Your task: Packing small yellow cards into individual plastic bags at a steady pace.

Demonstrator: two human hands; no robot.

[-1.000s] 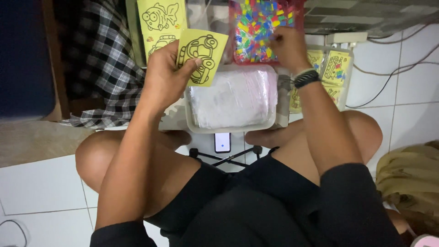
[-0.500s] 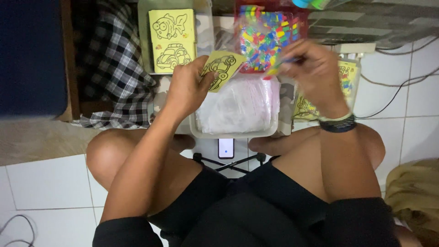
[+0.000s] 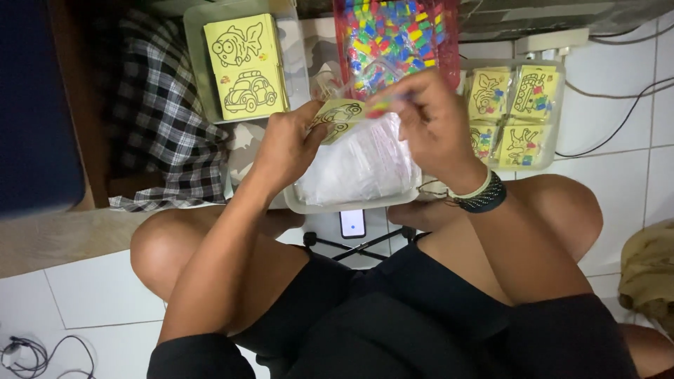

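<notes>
My left hand (image 3: 286, 144) holds a small yellow card with a line drawing of a car (image 3: 335, 118) above a clear tray of white powder (image 3: 365, 168). My right hand (image 3: 428, 116) pinches a small coloured tube (image 3: 382, 105) against the card's right edge; the tube is blurred. Both hands meet over the tray, in front of my crossed legs. A red tray packed with several coloured tubes (image 3: 393, 31) lies just beyond my hands.
A clear tray with yellow fish and car cards (image 3: 246, 67) sits at the back left. Another tray with several coloured-in cards (image 3: 516, 112) is at the right. A phone on a small tripod (image 3: 352, 224) stands between my knees. Checked cloth (image 3: 158, 119) lies left; cables (image 3: 618, 105) run right.
My right hand came back from the red tray of tubes to the card with a small tube. My left hand lowered the card over the white tray.
</notes>
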